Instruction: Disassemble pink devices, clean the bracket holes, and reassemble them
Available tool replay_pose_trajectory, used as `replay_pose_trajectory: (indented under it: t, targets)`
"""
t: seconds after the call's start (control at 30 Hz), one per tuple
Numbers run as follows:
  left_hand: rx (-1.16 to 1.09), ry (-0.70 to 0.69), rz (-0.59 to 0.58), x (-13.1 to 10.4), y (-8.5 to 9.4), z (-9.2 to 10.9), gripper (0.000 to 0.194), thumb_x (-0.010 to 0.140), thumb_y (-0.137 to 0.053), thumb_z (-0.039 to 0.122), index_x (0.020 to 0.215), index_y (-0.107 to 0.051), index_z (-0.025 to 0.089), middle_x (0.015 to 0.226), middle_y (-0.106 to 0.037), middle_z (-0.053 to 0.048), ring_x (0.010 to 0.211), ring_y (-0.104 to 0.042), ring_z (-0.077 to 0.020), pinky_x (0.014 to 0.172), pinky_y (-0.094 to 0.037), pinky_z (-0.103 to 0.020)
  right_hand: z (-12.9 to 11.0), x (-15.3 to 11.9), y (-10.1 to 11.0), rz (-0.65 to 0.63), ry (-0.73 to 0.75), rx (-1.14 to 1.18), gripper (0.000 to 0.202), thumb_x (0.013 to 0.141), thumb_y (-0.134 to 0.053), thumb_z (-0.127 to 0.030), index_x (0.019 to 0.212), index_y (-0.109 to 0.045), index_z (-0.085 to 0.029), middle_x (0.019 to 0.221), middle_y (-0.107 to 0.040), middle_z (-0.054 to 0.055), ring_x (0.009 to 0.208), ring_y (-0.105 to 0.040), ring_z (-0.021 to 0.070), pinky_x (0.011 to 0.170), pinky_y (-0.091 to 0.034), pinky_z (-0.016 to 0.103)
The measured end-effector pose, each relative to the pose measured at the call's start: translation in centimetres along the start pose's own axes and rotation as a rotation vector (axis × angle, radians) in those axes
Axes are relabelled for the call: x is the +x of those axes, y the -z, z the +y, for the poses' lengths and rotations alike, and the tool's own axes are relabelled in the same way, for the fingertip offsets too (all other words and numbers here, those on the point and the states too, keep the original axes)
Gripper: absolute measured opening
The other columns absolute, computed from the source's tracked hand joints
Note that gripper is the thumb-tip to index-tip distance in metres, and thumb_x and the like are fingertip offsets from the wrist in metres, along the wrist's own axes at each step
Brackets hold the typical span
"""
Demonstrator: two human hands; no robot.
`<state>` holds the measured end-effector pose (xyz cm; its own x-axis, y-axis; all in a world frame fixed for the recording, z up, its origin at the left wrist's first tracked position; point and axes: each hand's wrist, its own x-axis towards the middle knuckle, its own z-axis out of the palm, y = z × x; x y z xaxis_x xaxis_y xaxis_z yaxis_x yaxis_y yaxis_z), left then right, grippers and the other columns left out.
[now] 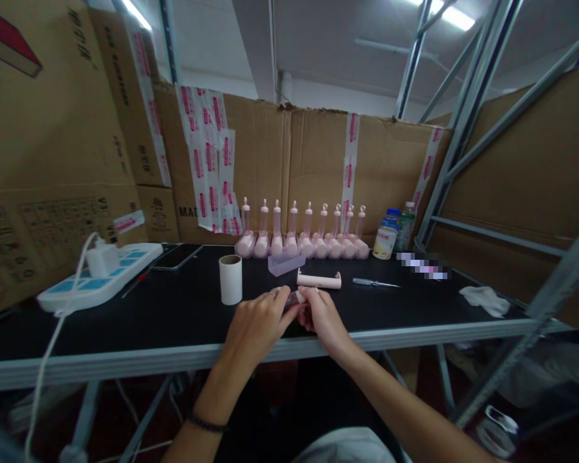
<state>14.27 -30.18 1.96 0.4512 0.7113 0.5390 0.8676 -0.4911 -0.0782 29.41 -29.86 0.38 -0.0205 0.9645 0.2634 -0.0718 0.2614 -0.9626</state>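
Note:
Close to the table's front edge, my left hand [260, 316] and my right hand [324, 316] meet, fingers closed around a small translucent pinkish piece [294, 298]. Most of that piece is hidden by the fingers, so its kind does not show. Just beyond the hands lies a pale pink plastic shell [319, 281] with upturned ends. Behind it rests a translucent lilac trough-shaped cover [287, 263]. A white cylinder [230, 283] with a brown open top stands upright left of my left hand. To the right lies a screwdriver [376, 283] with a clear handle.
Several pink plastic units [306, 245] with looped tops stand in a row along the cardboard wall [386, 161]. Bottles [387, 235] stand right of them; a white cloth [484, 301] lies farther right. At left are a power strip [139, 254] and a phone [177, 257].

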Motion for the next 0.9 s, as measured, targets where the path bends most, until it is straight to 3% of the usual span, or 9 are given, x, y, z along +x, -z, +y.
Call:
replay_pose_trajectory:
  t: [0.6,0.9]
  targets:
    - [-0.065,0.001,-0.053,0.05,0.39,-0.11,0.021,0.104,-0.048,0.041,0.108,-0.057,0.022,0.100,-0.076,-0.005,0.091,-0.074,-0.0245,0.062,-0.042,-0.029,-0.32,-0.39,0.22,-0.043,0.008,0.006,0.039,0.091,-0.045,-0.044,0.061,-0.051,-0.020,0.048,-0.049,-0.004,0.042,-0.041,0.0086,0.043,-0.030,0.023]
    - [-0.243,0.017,-0.119,0.16,0.69,-0.78,0.027,0.104,-0.046,0.048,0.106,-0.059,0.025,0.096,-0.077,-0.002,0.087,-0.075,-0.0233,0.067,-0.041,-0.029,-0.27,-0.58,0.40,-0.110,0.065,-0.019,0.033,0.091,-0.045,-0.042,0.065,-0.049,-0.021,0.050,-0.047,-0.005,0.043,-0.040,0.0093,0.044,-0.030,0.023]
